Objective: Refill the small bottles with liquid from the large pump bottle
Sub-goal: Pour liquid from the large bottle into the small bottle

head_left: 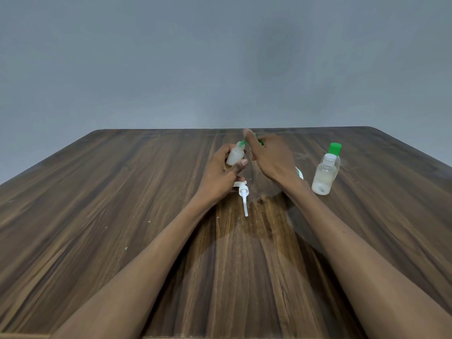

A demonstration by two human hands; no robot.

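Observation:
My left hand (220, 172) grips a small translucent bottle (235, 156) of whitish liquid, tilted with its neck toward the right. My right hand (271, 157) pinches a green cap (243, 143) at that bottle's neck; most of the cap is hidden by my fingers. A white pump head (243, 194) with its dip tube lies flat on the table, just below my left hand. Under my right wrist a clear large bottle shows only faintly, with a white and green label edge (299, 172).
To the right stand two small bottles: one clear with a white cap (324, 174), and one with a green cap (334, 149) right behind it. The wooden table (122, 216) ends at a grey wall. A wet patch (244, 231) lies between my forearms.

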